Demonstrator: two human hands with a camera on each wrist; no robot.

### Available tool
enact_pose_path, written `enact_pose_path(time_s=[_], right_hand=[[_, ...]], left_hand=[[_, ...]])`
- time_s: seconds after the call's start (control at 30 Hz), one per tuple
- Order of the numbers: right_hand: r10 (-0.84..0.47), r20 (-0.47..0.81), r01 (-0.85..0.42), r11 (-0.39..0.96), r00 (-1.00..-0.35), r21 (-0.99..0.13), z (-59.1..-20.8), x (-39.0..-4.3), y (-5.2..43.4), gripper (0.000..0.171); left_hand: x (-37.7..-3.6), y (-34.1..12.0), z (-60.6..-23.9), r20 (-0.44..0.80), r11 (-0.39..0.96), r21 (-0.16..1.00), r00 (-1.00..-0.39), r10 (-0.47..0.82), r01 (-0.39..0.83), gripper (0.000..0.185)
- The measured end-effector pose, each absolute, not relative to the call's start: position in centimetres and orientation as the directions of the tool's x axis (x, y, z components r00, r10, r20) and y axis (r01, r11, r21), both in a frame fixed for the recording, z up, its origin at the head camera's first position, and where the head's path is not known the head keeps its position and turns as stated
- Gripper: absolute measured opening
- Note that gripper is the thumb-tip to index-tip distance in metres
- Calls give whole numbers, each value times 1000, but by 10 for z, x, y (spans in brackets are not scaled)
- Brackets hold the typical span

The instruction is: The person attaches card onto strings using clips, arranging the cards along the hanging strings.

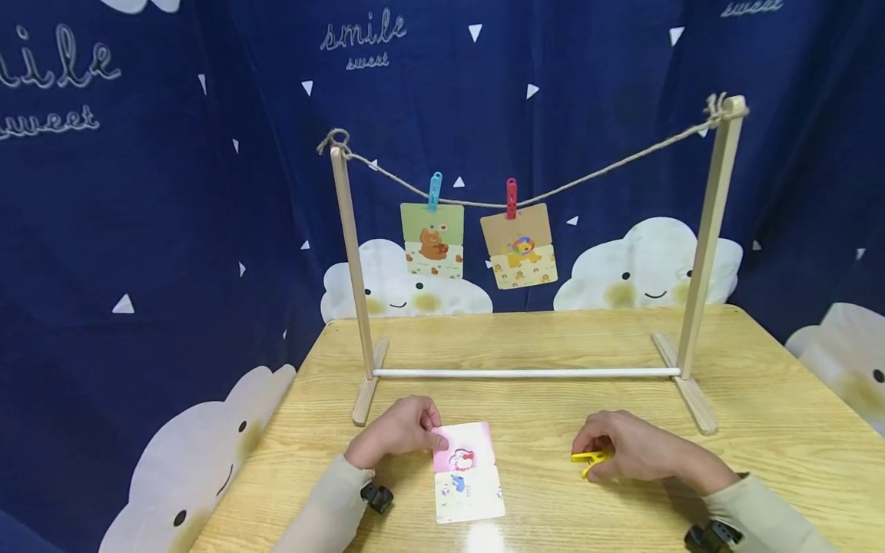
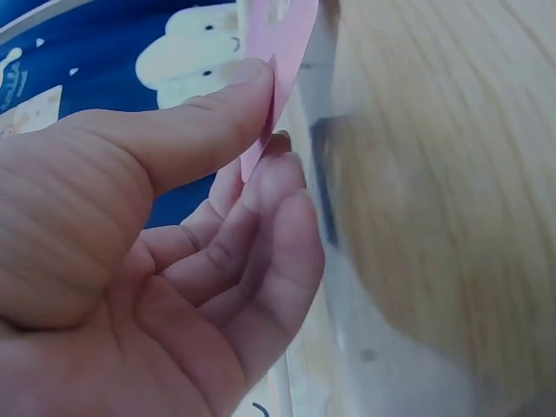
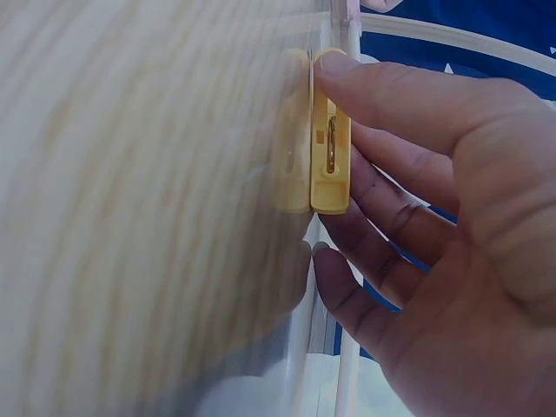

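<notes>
Here, left hand (image 1: 396, 432) pinching the pink card (image 1: 468, 471), right hand (image 1: 632, 452) with its grip round the yellow clothespin (image 1: 589, 459).

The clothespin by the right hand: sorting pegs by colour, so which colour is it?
Yellow. The clothespin shows best in the right wrist view, touched by the right hand.

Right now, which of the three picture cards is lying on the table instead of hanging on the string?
The pink-topped picture card, pinched by the left hand. The green bear card and brown lion card hang clipped up.
</notes>
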State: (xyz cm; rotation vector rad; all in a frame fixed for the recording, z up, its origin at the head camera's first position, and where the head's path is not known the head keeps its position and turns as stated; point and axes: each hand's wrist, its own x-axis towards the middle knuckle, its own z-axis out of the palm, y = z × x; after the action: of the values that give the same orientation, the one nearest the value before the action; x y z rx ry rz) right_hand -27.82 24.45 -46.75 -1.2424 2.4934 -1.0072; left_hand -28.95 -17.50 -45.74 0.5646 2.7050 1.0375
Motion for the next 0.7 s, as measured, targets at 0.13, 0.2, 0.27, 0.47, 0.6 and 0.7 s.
enact_pose_path(time_s=[0.13,0.2,0.27,0.47,0.6,0.7], right_hand=[[-755,141,-638,421,-640,-644,-468,-278,245,22],[-750,155,-641,418,-644,-644,-469,-277,245,21],[-747,177,-651,407,-641,-640,-469,-276,244,21],[-745,227,-675,376,-627,-635,-469,-272,242,19],[-735,230,-665,374,-638,-646,-467,-271,242,16],[-727,229,-655,376,-647,-655,-465,-271,242,15]], left_hand=[[-290,-174,-453,-29,645,711,-905,425,280,28],[-290,-174,-452,-24,627,727,-903,430,279,28],[-290,-174,-451,-17,610,740,-899,438,283,29],[-291,-173,-447,25,565,760,-883,469,322,26],[-291,-172,-443,49,548,759,-870,490,352,21],[-291,-173,-439,47,537,766,-864,501,353,17]])
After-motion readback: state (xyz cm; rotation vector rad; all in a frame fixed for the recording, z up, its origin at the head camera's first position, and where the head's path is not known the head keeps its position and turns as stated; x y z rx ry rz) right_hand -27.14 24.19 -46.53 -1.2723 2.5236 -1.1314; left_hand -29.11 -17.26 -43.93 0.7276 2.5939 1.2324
